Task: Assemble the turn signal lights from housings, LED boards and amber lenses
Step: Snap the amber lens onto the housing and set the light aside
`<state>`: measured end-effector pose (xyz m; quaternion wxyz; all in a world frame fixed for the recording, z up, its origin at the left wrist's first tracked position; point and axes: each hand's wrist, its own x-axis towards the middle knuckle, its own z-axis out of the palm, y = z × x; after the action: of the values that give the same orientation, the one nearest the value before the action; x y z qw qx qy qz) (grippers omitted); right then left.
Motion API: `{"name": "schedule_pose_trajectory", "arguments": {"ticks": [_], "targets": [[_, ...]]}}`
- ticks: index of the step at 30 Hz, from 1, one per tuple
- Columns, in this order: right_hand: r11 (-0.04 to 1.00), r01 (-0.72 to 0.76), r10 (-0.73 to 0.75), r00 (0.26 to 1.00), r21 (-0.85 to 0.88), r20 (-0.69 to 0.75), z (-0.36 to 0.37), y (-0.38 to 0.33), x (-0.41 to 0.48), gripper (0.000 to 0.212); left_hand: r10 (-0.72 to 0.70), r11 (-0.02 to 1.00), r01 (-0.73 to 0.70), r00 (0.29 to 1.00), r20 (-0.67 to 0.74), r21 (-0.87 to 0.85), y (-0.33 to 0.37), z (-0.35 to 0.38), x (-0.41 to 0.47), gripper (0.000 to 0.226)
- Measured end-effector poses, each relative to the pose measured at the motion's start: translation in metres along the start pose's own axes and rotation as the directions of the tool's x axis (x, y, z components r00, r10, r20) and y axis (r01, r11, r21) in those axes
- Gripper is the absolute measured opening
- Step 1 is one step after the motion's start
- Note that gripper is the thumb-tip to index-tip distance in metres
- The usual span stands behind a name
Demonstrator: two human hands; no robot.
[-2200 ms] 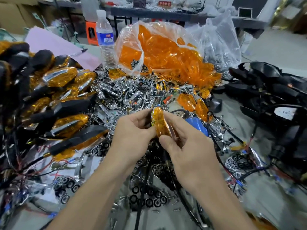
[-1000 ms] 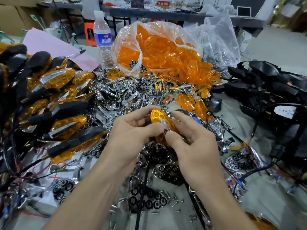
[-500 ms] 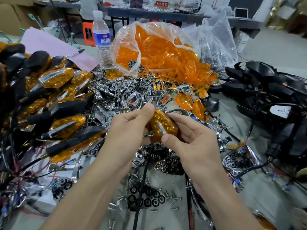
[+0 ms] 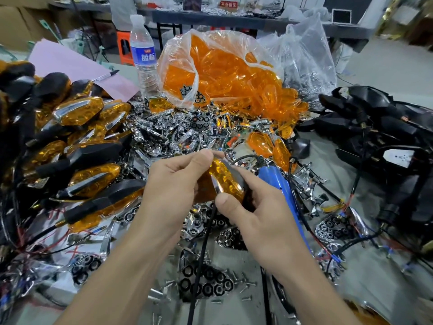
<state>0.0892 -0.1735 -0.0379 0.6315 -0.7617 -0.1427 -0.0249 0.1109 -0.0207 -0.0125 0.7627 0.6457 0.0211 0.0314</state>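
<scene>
Both hands on one light (image 4: 225, 178), held above the counter (image 4: 379, 294). Left hand (image 4: 173, 181) curls round the light's left side, fingertip on its top end. Right hand (image 4: 257, 214) grips from the right, thumb pressed on the lower end (amber face, chrome strip down the middle). Black cable (image 4: 200, 261) hangs below the light. Bag of lenses (image 4: 222, 73) behind it, finished lights (image 4: 77, 146) to its left, black housings (image 4: 375, 137) to its right, blue tool (image 4: 281, 184) just right.

left: finished lights pile (image 4: 77, 160) | right: black housings (image 4: 386, 141) | ahead: lens bag (image 4: 222, 66) | near-right: bare table (image 4: 379, 292), passable
</scene>
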Motion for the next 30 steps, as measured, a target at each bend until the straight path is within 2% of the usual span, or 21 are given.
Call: {"name": "schedule_pose_trajectory", "arguments": {"ticks": [3,5,7,8,12,15,19,23,24,26,28,30], "targets": [[0.999,-0.008,0.007,1.0,0.032,0.014,0.002,-0.001,0.001,0.002,0.008,0.995,0.001,0.996,-0.086,0.096,-0.007,0.006,-0.002,0.043],[0.997,-0.029,0.028,1.0,0.065,0.011,0.001,-0.002,0.002,0.005,0.012,0.993,0.0,0.995,-0.1,0.121,-0.011,0.01,-0.004,0.038],[0.996,-0.046,0.046,0.999,0.081,-0.002,0.0,-0.002,0.003,0.006,0.016,0.994,-0.007,0.997,-0.079,0.108,-0.013,0.012,-0.003,0.017],[0.997,-0.044,0.045,0.999,0.069,-0.006,-0.001,-0.002,0.003,0.006,0.001,0.997,0.003,0.999,-0.054,0.079,-0.013,0.011,-0.002,0.014],[0.999,-0.028,0.026,0.998,-0.043,-0.055,-0.002,0.001,0.0,0.019,-0.032,0.996,0.034,0.999,0.022,-0.08,-0.013,0.008,0.003,0.021],[0.994,-0.078,0.075,0.996,-0.072,-0.051,-0.002,0.002,0.0,0.02,-0.021,0.99,0.021,1.0,0.004,-0.139,-0.014,0.007,0.004,0.019],[0.98,-0.135,0.133,0.991,-0.144,-0.022,-0.003,0.001,0.003,0.031,0.032,0.999,-0.032,1.0,0.001,-0.017,-0.015,0.008,0.003,0.022],[0.993,-0.114,0.113,0.992,-0.015,-0.052,-0.003,0.0,0.003,0.029,0.114,0.991,-0.115,0.993,0.027,0.064,-0.019,0.007,0.004,0.016],[0.995,-0.103,0.103,0.993,0.012,-0.061,-0.002,0.0,0.002,0.026,0.099,0.994,-0.099,0.995,0.017,0.039,-0.021,0.007,0.004,0.02],[0.995,-0.081,0.085,0.993,0.059,-0.077,-0.001,0.0,0.001,0.035,-0.009,0.999,0.01,1.0,0.015,-0.053,-0.024,0.005,0.007,0.037],[0.994,-0.056,0.065,0.994,0.098,-0.092,-0.003,-0.001,0.0,0.043,-0.098,0.988,0.106,0.992,0.073,-0.115,-0.026,0.005,0.011,0.044],[0.992,-0.042,0.055,0.993,0.12,-0.104,-0.006,-0.003,0.002,0.039,-0.13,0.979,0.152,0.979,0.158,-0.135,-0.027,0.006,0.014,0.049]]}}
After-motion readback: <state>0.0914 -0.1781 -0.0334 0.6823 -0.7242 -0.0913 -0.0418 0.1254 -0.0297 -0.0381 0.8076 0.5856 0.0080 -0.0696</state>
